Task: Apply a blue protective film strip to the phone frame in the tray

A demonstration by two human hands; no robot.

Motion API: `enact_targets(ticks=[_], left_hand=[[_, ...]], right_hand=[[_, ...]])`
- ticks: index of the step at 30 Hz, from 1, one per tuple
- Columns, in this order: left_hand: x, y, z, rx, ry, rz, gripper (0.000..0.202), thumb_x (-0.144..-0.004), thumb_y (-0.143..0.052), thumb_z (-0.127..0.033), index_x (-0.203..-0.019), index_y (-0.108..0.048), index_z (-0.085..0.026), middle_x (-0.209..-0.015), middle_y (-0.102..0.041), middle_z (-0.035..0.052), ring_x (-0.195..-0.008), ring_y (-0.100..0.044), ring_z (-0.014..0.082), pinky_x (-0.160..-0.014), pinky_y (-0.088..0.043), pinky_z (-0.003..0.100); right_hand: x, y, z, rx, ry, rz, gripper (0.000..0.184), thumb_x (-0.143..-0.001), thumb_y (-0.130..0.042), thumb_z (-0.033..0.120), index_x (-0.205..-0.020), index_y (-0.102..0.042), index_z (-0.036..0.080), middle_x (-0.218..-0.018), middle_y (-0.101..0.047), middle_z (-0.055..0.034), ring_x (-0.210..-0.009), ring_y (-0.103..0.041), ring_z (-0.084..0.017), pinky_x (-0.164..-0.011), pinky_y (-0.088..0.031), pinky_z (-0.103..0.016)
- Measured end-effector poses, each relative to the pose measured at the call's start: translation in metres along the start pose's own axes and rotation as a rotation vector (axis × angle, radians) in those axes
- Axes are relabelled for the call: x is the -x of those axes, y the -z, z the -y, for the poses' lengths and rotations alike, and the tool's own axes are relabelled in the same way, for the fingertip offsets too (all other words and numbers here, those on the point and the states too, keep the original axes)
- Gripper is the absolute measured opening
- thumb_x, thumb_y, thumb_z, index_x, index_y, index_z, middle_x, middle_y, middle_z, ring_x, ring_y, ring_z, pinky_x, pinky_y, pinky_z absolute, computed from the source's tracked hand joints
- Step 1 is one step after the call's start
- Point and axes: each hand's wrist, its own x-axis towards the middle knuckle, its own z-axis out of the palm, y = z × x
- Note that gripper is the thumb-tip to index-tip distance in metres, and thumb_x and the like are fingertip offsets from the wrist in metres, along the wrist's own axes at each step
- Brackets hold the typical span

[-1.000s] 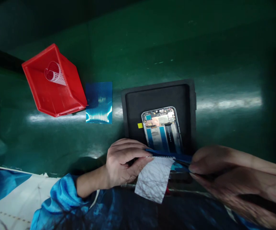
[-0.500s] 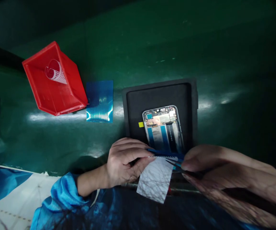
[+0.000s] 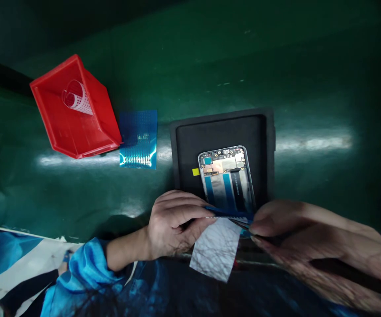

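While lying face-down in a black tray [image 3: 183,145] on the green bench [image 3: 210,66], an opened phone [image 3: 227,178] is showing its boards and blue strips; its near end is being covered by a blue strip [image 3: 228,214] and a white sheet [image 3: 216,248]. Left hand [image 3: 172,224] is pinching the strip's left end, fingers narrow. Right hand [image 3: 286,224] is closing on its right end with a thin dark tool. A yellow tab [image 3: 195,172] is sitting just left of the phone; a blue film [image 3: 138,139] and a red bin [image 3: 74,110] are lying farther left
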Motion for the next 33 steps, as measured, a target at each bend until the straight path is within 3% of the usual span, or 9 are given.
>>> enact_targets(ticks=[3,4,8,10,14,16,20,24,33], left_hand=[[0.0,-0.001,0.0,-0.004,0.005,-0.005,0.008,-0.092,-0.085,-0.021,-0.092,-0.078,-0.019,-0.089,-0.09,0.0037,-0.081,-0.087,0.0184,-0.08,-0.071,0.027],[0.0,-0.001,0.0,-0.006,0.007,-0.008,0.007,-0.093,-0.084,-0.022,-0.092,-0.077,-0.02,-0.089,-0.09,0.0035,-0.081,-0.087,0.0184,-0.079,-0.071,0.027],[0.0,-0.001,-0.001,-0.015,0.011,-0.003,0.008,-0.097,-0.081,-0.024,-0.092,-0.076,-0.02,-0.088,-0.09,0.0029,-0.079,-0.086,0.0174,-0.079,-0.07,0.026],[0.0,-0.001,-0.002,-0.025,0.024,0.002,0.007,-0.098,-0.08,-0.023,-0.093,-0.076,-0.021,-0.089,-0.09,0.0024,-0.08,-0.086,0.0176,-0.081,-0.07,0.027],[0.0,-0.001,-0.001,-0.021,0.005,0.0,0.007,-0.095,-0.082,-0.022,-0.093,-0.075,-0.022,-0.089,-0.09,0.0018,-0.077,-0.086,0.0188,-0.077,-0.071,0.028],[0.0,-0.001,0.0,-0.017,0.004,0.001,0.008,-0.095,-0.082,-0.021,-0.094,-0.075,-0.022,-0.089,-0.09,0.0016,-0.077,-0.086,0.019,-0.077,-0.072,0.029],[0.001,-0.003,0.002,-0.02,0.0,-0.01,0.007,-0.093,-0.083,-0.021,-0.093,-0.076,-0.02,-0.087,-0.09,0.0026,-0.079,-0.087,0.0192,-0.077,-0.071,0.029],[0.002,-0.004,0.004,-0.028,-0.035,-0.011,0.009,-0.092,-0.084,-0.022,-0.092,-0.077,-0.017,-0.086,-0.089,0.0041,-0.078,-0.086,0.0189,-0.074,-0.07,0.028],[0.0,-0.003,0.003,-0.045,-0.059,-0.009,0.004,-0.092,-0.08,-0.017,-0.094,-0.076,-0.017,-0.086,-0.089,0.0037,-0.078,-0.086,0.0176,-0.075,-0.069,0.028]], right_hand=[[-0.007,0.014,-0.011,0.004,0.22,0.278,0.02,-0.099,-0.071,0.034,-0.08,-0.064,0.033,-0.081,-0.077,-0.0023,-0.069,-0.081,-0.02,-0.061,-0.067,-0.022],[-0.007,0.014,-0.012,0.006,0.25,0.299,0.018,-0.098,-0.072,0.033,-0.082,-0.064,0.033,-0.081,-0.078,-0.0027,-0.068,-0.081,-0.02,-0.061,-0.067,-0.022],[0.003,-0.001,-0.002,0.023,0.048,-0.01,0.039,-0.104,-0.064,0.047,-0.07,-0.054,0.03,-0.077,-0.07,-0.0018,-0.067,-0.074,-0.018,-0.058,-0.063,-0.022],[0.005,-0.003,0.0,0.015,0.013,-0.03,0.045,-0.105,-0.062,0.051,-0.067,-0.052,0.029,-0.077,-0.069,-0.0015,-0.068,-0.073,-0.017,-0.058,-0.062,-0.021],[-0.006,0.018,-0.016,-0.03,0.239,0.348,0.03,-0.108,-0.059,0.044,-0.081,-0.066,0.031,-0.084,-0.079,-0.0034,-0.073,-0.082,-0.02,-0.066,-0.068,-0.022],[-0.011,0.026,-0.023,-0.037,0.296,0.4,0.015,-0.102,-0.07,0.034,-0.087,-0.069,0.032,-0.087,-0.082,-0.0039,-0.074,-0.084,-0.023,-0.067,-0.071,-0.025],[-0.019,0.019,-0.021,-0.122,0.124,0.109,0.025,-0.084,-0.084,0.015,-0.075,-0.066,0.031,-0.081,-0.079,0.0027,-0.07,-0.08,-0.016,-0.065,-0.069,-0.022],[-0.04,0.006,-0.024,-0.213,-0.032,-0.198,0.031,-0.072,-0.089,0.009,-0.067,-0.065,0.027,-0.074,-0.079,0.0063,-0.071,-0.078,-0.01,-0.069,-0.064,-0.014],[-0.074,-0.005,-0.047,-0.235,0.05,-0.343,0.026,-0.07,-0.088,0.008,-0.069,-0.069,0.025,-0.073,-0.08,0.0082,-0.065,-0.076,-0.009,-0.066,-0.063,-0.018]])
